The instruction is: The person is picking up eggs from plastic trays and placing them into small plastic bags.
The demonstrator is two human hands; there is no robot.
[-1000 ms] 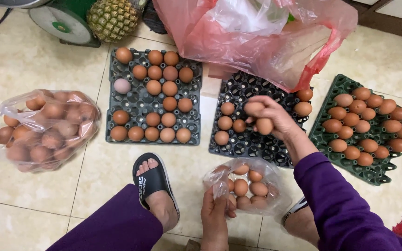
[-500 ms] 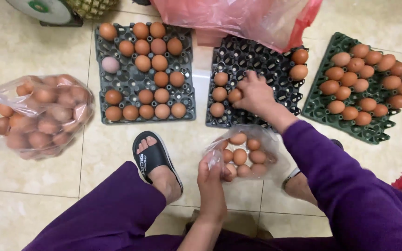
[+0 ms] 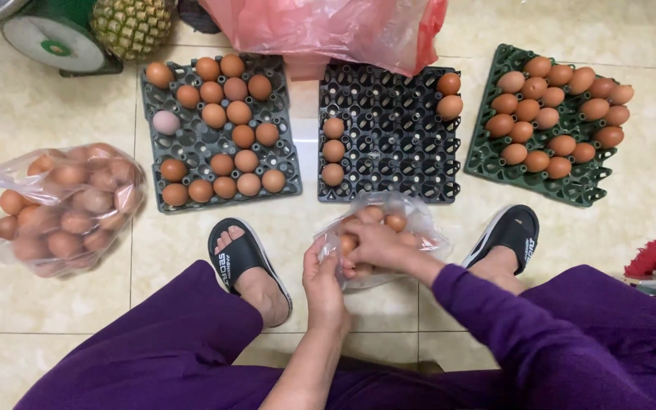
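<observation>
Clear plastic bag (image 3: pixel 411 228) of brown eggs: left hand (image 3: pixel 326 282) pinches its rim, right hand (image 3: pixel 373 244) closes around eggs inside (count hidden); squeezing could crack shells.

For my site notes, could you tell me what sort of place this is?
Probably a small shop or market stall floor: egg trays on tiled floor, a weighing scale, and bagged eggs.

Glossy cream floor tiles (image 3: pixel 24 304) with thin grout lines — evenly lit, softly reflecting the light overhead.
</observation>
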